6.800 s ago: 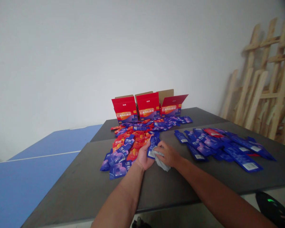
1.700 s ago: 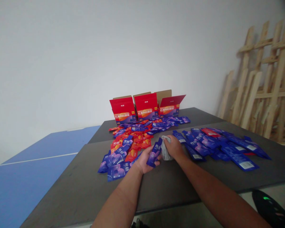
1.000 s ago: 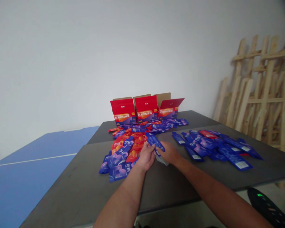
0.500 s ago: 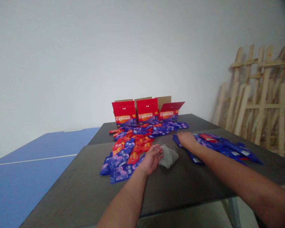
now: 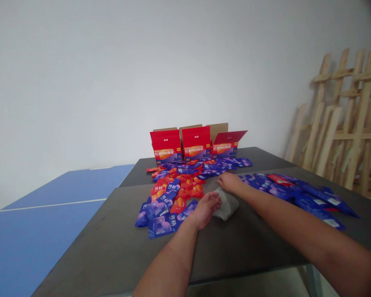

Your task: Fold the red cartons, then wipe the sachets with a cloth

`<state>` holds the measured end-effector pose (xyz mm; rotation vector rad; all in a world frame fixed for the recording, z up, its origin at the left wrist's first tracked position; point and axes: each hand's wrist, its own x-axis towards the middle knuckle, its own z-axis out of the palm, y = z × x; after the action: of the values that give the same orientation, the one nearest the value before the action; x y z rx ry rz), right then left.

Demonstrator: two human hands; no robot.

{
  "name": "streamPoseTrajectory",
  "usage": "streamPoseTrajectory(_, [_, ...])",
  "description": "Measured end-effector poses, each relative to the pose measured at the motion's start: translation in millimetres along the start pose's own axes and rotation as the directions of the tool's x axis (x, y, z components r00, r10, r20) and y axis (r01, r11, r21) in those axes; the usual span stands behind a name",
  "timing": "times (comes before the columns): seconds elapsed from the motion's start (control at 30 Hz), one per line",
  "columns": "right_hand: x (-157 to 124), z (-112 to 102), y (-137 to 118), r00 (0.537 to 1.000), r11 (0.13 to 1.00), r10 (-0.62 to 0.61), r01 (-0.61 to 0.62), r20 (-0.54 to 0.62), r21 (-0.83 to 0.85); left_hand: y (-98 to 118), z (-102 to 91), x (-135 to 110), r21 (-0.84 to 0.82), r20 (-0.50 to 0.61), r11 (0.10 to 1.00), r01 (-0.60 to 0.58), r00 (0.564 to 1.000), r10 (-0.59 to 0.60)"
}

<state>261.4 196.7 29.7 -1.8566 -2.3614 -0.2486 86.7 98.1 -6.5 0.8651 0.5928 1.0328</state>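
My left hand (image 5: 207, 207) rests on the dark table (image 5: 250, 243), fingers loosely apart and empty, touching the left edge of a crumpled grey cloth (image 5: 228, 206). Just to its left lies a pile of red and blue pouches (image 5: 173, 194). My right hand (image 5: 230, 181) lies palm down beyond the cloth, fingers stretched out and holding nothing, at the near left end of a second pile of mostly blue pouches (image 5: 297, 192).
Three open red cartons (image 5: 194, 144) stand at the back of the table, with more pouches in front of them. A blue table (image 5: 49, 214) adjoins on the left. Wooden frames (image 5: 343, 123) lean against the wall at the right.
A second ago both hands held a blue pouch and the cloth. The pouch has gone onto the right pile, the cloth lies on the table, and my right hand has drawn back left.
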Motion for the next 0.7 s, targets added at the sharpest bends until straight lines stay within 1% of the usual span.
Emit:
streamPoseTrajectory(0.1, [18,3,-29,0.998,0.996,-0.061,0.062,-0.029,0.056,-2,-1.2,1,-0.002,-0.001,1.000,-0.001,1.000,0.001])
streamPoseTrajectory(0.17, [28,6,-44,0.995,0.993,-0.089,0.092,-0.047,0.072,-3,-2.4,2,-0.012,0.001,1.000,0.002,1.000,-0.002])
streamPoseTrajectory(0.3, [42,15,-60,0.990,0.988,-0.130,0.134,-0.057,0.078,-6,-4.3,4,-0.026,0.002,1.000,-0.001,1.000,0.001])
streamPoseTrajectory(0.43, [48,21,-62,0.992,0.990,-0.112,0.117,-0.063,0.080,-7,-3.9,5,-0.019,-0.012,1.000,0.005,1.000,-0.006])
streamPoseTrajectory(0.57, [43,19,-57,0.991,0.990,-0.088,0.098,-0.102,0.099,-7,-2.3,4,-0.022,-0.021,1.000,0.013,1.000,-0.013])
streamPoseTrajectory(0.63, [37,15,-54,0.981,0.982,-0.064,0.094,-0.183,0.163,-5,-1.6,3,-0.030,-0.030,0.999,0.017,0.999,-0.018])
streamPoseTrajectory(0.67, [33,12,-52,0.967,0.970,-0.045,0.103,-0.252,0.221,-4,-1.4,3,-0.039,-0.036,0.999,0.022,0.999,-0.024])
streamPoseTrajectory(0.7, [29,8,-51,0.943,0.949,-0.021,0.123,-0.333,0.289,-2,-1.5,3,-0.054,-0.041,0.998,0.034,0.998,-0.036])
